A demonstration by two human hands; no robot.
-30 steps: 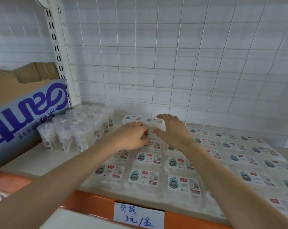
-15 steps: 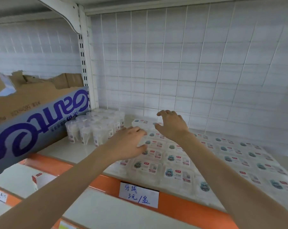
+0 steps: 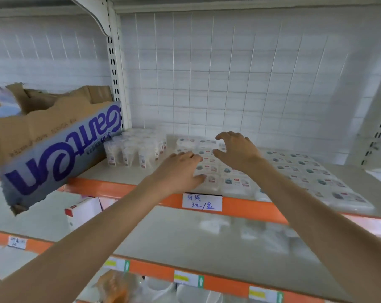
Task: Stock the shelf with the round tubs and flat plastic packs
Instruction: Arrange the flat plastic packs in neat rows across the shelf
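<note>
Left hand (image 3: 180, 169) and right hand (image 3: 237, 149) hover loose-fingered and empty over flat packs (image 3: 294, 169) rowed on shelf (image 3: 119, 189) beside round tubs (image 3: 137, 149); placing looks done, next fetch more stock.

We are seeing bare shelf (image 3: 355, 169) lying open right of the flat packs (image 3: 298, 171); the round tubs (image 3: 137, 149) and cardboard box (image 3: 60, 154) are crowding the left.
</note>
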